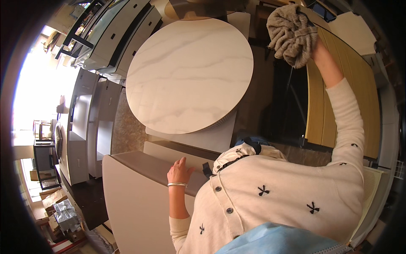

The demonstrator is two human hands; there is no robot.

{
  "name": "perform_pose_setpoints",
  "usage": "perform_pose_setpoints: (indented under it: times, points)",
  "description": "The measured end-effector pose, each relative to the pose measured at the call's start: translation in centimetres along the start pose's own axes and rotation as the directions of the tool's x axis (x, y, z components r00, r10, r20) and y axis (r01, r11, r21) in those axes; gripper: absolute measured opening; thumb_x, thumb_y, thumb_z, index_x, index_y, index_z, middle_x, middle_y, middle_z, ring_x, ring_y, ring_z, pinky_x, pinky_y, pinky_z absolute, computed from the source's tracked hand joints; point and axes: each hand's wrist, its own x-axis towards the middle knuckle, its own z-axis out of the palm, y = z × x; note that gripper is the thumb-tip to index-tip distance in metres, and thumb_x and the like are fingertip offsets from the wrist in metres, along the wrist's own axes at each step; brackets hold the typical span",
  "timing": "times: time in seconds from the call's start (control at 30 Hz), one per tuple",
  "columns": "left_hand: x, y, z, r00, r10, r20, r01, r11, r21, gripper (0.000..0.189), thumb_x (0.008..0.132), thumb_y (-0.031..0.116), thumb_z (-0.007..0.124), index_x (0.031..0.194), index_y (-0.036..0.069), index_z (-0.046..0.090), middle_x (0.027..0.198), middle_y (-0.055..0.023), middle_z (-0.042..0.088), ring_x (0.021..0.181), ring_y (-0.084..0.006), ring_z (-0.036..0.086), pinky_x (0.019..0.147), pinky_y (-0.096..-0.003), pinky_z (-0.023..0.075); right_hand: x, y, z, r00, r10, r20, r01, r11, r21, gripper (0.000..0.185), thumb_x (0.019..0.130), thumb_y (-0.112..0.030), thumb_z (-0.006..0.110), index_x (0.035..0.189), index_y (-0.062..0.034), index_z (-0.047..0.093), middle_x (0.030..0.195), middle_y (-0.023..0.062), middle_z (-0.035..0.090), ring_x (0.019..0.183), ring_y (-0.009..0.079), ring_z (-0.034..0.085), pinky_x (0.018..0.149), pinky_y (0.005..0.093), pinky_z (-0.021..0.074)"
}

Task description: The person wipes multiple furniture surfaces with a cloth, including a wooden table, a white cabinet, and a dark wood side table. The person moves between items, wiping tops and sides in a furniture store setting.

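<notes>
My right hand (313, 47) is largely hidden behind a bunched brown-grey cloth (291, 36), which it holds out at the upper right, beside a yellow wood-panelled top (320, 104). My left hand (180, 173), with a silvery bangle at the wrist, has its fingers apart and holds nothing. It is over the taupe edge of a beige padded piece of furniture (142, 197); whether it touches is hard to tell. In front of me stands an oval white table top with grey marble-like veins (190, 76).
Grey-white cabinets (81, 127) and drawer units (108, 38) line the left side. A dark glossy panel (285, 98) lies between the oval table and the yellow top. Boxes and a silvery wrapped package (66, 214) are piled at the lower left.
</notes>
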Motion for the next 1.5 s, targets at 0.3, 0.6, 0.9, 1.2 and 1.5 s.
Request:
perform_pose_setpoints:
  times: [0.3, 0.6, 0.9, 1.2, 1.5]
  points:
    - [5.6, 1.9, 0.4, 0.993, 0.031, -0.117, -0.042, 0.995, -0.093, 0.074, 0.075, 0.037, 0.078, 0.138, 0.015, 0.046, 0.129, -0.0133, 0.058, 0.100, -0.0359, 0.064, 0.079, -0.0446, 0.0546, 12.0, 2.5, -3.7, 0.992, 0.070, -0.109, -0.072, 0.997, -0.014, 0.052, 0.096, -0.042, 0.046, 0.134, -0.0063, 0.048, 0.119, 0.0167, 0.058, 0.089, 0.0278, 0.059, 0.064, 0.0340, 0.0515]
    - [13.9, 7.8, -0.2, 0.988, -0.137, 0.074, 0.149, 0.972, -0.183, 0.094, 0.075, 0.035, 0.078, 0.151, 0.019, 0.026, 0.150, -0.0219, 0.034, 0.113, -0.0439, 0.057, 0.091, -0.0484, 0.0505, 24.6, 7.0, -10.4, 0.944, 0.249, -0.218, -0.253, 0.967, 0.010, 0.051, 0.096, -0.041, 0.046, 0.133, -0.0059, 0.049, 0.117, 0.0161, 0.059, 0.089, 0.0276, 0.059, 0.065, 0.0352, 0.0518]
    - [15.7, 9.5, 4.5, 0.915, -0.178, 0.361, 0.225, 0.970, -0.092, 0.112, 0.066, 0.046, 0.083, 0.152, 0.012, 0.020, 0.150, -0.0365, 0.019, 0.122, -0.0480, 0.050, 0.098, -0.0453, 0.0481, 33.0, 8.3, -16.5, 0.907, 0.336, -0.253, -0.344, 0.939, 0.011, 0.049, 0.096, -0.039, 0.047, 0.132, -0.0055, 0.050, 0.115, 0.0154, 0.059, 0.088, 0.0274, 0.059, 0.065, 0.0365, 0.0521]
    - [15.5, 12.5, 0.7, 0.880, -0.237, 0.412, 0.313, 0.941, -0.128, 0.112, 0.071, 0.055, 0.078, 0.153, 0.010, 0.017, 0.154, -0.0343, 0.011, 0.136, -0.0448, 0.036, 0.109, -0.0403, 0.0383, 36.8, 6.1, -20.1, 0.881, 0.374, -0.291, -0.405, 0.913, -0.052, 0.048, 0.095, -0.037, 0.047, 0.131, -0.0051, 0.051, 0.113, 0.0148, 0.060, 0.087, 0.0272, 0.060, 0.066, 0.0378, 0.0524]
    - [16.8, 12.5, 0.7, 0.824, -0.258, 0.505, 0.392, 0.903, -0.178, 0.113, 0.070, 0.057, 0.078, 0.153, 0.011, 0.017, 0.155, -0.0330, 0.005, 0.133, -0.0460, 0.041, 0.107, -0.0411, 0.0409, 39.6, 1.4, -20.4, 0.902, 0.299, -0.313, -0.344, 0.934, -0.098, 0.046, 0.095, -0.035, 0.047, 0.130, -0.0047, 0.052, 0.111, 0.0142, 0.061, 0.086, 0.0270, 0.060, 0.067, 0.0390, 0.0527]
